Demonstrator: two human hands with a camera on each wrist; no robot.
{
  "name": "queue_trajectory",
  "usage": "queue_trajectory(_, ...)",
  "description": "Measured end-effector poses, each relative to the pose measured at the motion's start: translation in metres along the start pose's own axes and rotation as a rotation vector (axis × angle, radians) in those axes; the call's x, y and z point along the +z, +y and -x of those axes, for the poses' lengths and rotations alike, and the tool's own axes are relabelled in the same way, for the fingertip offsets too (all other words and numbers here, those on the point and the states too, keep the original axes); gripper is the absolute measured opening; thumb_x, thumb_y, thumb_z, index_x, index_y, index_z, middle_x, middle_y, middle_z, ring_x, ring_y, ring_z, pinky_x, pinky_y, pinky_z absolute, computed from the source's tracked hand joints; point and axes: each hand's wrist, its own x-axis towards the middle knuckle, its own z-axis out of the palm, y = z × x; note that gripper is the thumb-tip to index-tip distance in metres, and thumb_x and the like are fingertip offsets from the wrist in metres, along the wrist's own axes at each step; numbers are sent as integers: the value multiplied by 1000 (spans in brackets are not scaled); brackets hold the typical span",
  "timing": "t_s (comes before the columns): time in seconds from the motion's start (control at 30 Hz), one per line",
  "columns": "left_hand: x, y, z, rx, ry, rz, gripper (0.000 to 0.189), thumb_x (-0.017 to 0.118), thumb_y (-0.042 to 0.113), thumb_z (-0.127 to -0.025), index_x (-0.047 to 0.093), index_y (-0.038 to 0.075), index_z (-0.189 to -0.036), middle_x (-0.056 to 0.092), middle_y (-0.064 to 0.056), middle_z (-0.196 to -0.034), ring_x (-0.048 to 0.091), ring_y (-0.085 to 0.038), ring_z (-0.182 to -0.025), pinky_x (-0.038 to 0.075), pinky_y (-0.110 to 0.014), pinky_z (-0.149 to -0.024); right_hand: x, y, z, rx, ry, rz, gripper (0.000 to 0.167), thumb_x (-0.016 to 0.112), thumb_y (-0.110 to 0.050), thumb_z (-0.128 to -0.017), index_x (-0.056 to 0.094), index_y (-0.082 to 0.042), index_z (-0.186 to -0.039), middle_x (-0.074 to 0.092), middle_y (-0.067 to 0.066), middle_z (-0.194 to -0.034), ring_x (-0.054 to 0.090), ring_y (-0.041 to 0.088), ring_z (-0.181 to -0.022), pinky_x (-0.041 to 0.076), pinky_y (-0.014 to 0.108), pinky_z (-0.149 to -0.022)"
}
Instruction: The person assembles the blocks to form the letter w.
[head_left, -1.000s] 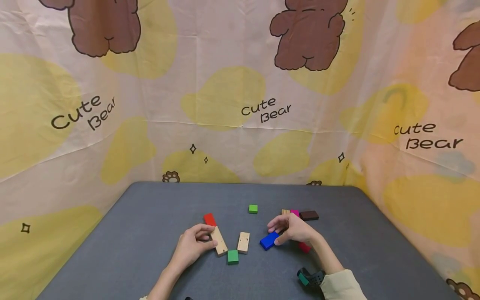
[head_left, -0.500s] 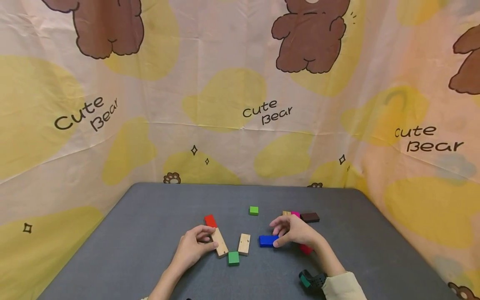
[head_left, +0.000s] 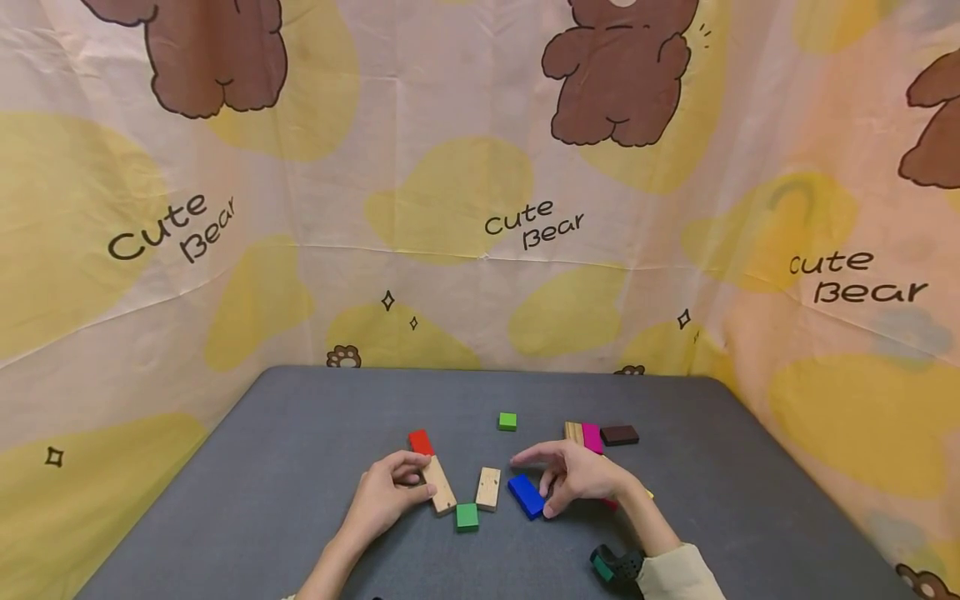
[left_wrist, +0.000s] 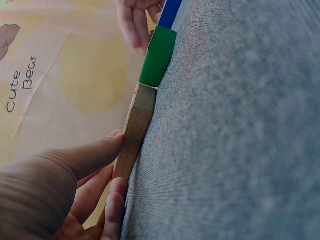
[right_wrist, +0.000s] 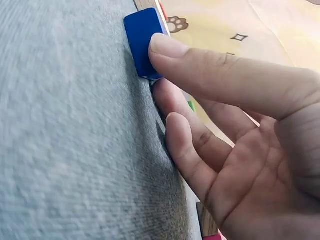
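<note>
My left hand [head_left: 386, 495] holds a plain wooden block [head_left: 439, 485] between thumb and fingers; the block lies flat on the table. A red block [head_left: 422, 442] touches its far end, and a green block [head_left: 467, 517] sits by its near end. To the right lies another plain wooden block [head_left: 487, 488], slanting toward the green one. My right hand [head_left: 581, 473] has its thumb and curled fingers at the near right end of a blue block [head_left: 527, 497], while the index finger stretches out above it. In the right wrist view, the thumb covers part of the blue block [right_wrist: 143, 42].
On the grey table [head_left: 337, 408], a light green block [head_left: 507, 422] lies farther back. Behind my right hand are a striped wooden block [head_left: 573, 432], a magenta block [head_left: 592, 437] and a dark brown block [head_left: 619, 435]. Red and yellow pieces are partly hidden beneath that hand.
The blue block has turned, from slanting up to the right, through level, to slanting down to the right. My right hand moved slightly toward me and left, its index finger straightening. The left hand stayed put.
</note>
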Motion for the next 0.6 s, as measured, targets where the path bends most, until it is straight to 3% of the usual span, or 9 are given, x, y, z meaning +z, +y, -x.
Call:
queue_trajectory(0.13, 1, 1, 0, -1, 12, -6, 40, 89, 19, -73, 72, 13, -109, 72, 1, -105, 64, -13, -89, 51, -37, -80, 2, 0, -3, -10, 9, 30, 72, 85, 3, -73, 54, -1, -138, 60, 13, -132, 64, 31, -84, 56, 35, -70)
queue_trajectory(0.6, 1, 0, 0, 5, 9, -1, 40, 88, 18, -74, 72, 12, -109, 72, 1, -105, 63, -13, -89, 51, -37, -79, 3, -2, 0, 88, 119, 45, 62, 85, -1, -75, 59, -3, -131, 64, 11, -113, 61, 29, -87, 51, 26, -61)
